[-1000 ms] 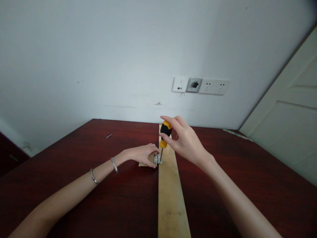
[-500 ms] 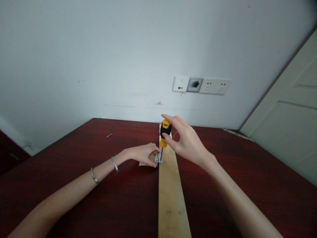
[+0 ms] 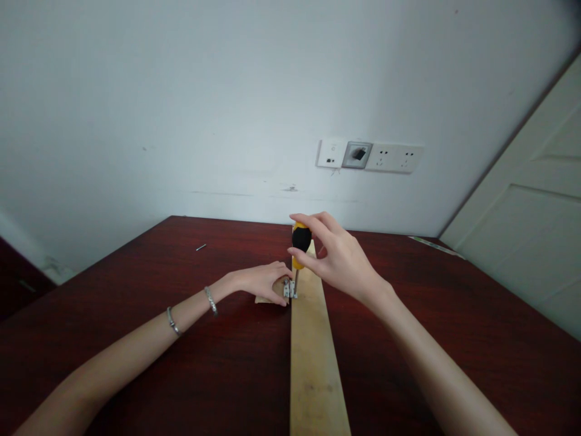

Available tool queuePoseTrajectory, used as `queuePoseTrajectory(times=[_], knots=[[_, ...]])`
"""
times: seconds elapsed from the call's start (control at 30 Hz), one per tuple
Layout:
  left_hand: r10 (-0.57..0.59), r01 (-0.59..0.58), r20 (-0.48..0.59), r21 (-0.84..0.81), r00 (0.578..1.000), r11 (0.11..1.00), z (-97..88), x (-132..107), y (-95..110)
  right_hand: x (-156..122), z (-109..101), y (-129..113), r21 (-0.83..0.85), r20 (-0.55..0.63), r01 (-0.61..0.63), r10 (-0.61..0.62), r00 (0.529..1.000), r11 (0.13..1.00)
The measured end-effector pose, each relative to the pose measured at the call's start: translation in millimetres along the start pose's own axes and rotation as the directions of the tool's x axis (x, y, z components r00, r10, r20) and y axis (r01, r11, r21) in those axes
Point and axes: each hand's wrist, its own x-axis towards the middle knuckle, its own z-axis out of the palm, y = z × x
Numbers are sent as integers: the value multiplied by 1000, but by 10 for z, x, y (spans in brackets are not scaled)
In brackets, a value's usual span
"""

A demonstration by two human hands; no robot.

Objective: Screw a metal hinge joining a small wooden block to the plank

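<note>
My right hand (image 3: 340, 254) holds a yellow and black screwdriver (image 3: 301, 240) by its handle, between thumb and fingers. The screwdriver stands nearly upright, its shaft reaching down to a small metal hinge (image 3: 292, 289). One leaf of this hinge lies on the left edge of a long wooden plank (image 3: 313, 345). Its other leaf rests on a small wooden board (image 3: 265, 300). Over that board is my left hand (image 3: 263, 283), thumb and fingers curved round it beside the hinge; the palm hides most of the board. The screw under the screwdriver tip is too small to make out.
A dark red table (image 3: 204, 375) carries the plank and board. A small metal pin or screw (image 3: 201, 247) lies at the back left, and a thin pale strip (image 3: 436, 247) at the back right. Sockets (image 3: 394, 158) are on the wall behind; a white door (image 3: 535, 212) stands right.
My right hand and the screwdriver handle have shifted slightly left, with the handle turned so more of its black grip faces me. My left hand, hinge and plank stay put.
</note>
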Motion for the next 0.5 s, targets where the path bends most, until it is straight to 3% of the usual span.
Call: queuePoseTrajectory(times=[0.3,0.5], knots=[[-12,12,5,7,1000,1000,1,3,4,-4,-23,-15,76,65,7,-12,998,997],[-20,20,2,18,1000,1000,-1,5,12,5,-12,18,86,30,12,-15,999,996]])
